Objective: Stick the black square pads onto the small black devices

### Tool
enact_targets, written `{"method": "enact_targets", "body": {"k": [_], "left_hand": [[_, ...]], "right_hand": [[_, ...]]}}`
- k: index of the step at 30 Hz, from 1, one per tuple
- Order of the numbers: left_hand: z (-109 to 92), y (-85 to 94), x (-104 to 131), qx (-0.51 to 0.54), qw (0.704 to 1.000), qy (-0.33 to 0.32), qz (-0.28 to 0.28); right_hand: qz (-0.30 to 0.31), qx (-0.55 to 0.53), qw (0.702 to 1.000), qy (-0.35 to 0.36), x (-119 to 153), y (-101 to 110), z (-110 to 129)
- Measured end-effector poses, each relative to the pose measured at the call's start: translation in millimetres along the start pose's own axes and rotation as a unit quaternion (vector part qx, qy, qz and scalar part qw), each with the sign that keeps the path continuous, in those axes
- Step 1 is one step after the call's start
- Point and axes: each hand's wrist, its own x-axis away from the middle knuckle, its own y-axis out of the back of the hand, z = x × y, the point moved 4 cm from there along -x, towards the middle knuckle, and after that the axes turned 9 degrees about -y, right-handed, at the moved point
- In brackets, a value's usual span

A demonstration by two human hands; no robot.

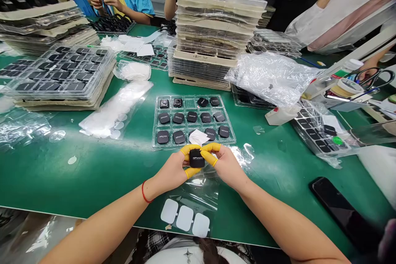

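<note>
A square black watch body (197,161) with a printed "HiFuture" label faces up between my two hands. My left hand (171,171), in yellow finger cots, grips it from the left side and below. Also in yellow cots, the thumb and forefinger of my right hand (228,167) close on its upper right edge. Just beyond the hands lies a clear plastic tray (190,103) with several similar black watch bodies in its compartments. A folded white slip (199,137) rests on the tray's near row. Three white rounded-square stickers (185,218) on clear film lie near the table edge.
Tall tray stacks (213,41) stand at the back, and loaded trays (62,70) at the left. A bag of white film pieces (116,109) lies left of centre. At right are a phone (343,210), bubble wrap (275,76) and scissors (374,78). Other people sit opposite.
</note>
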Motion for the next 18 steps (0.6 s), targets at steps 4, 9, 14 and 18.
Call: {"method": "enact_targets", "body": {"k": [4,9,14,18], "left_hand": [[0,0.3,0,0.002,1.0,0.002,-0.002],[0,0.5,0,0.001,1.0,0.004,-0.005],[1,-0.3,-1,0.015,1.0,0.014,-0.013],[1,-1.1,-1,0.048,0.999,0.023,0.001]], "right_hand": [[-0.014,0.024,1.0,0.001,0,0,0],[-0.022,0.047,0.999,0.007,-1,-1,-2],[-0.093,0.211,0.966,0.112,6,2,6],[-0.094,0.309,0.93,0.174,7,-4,14]]}}
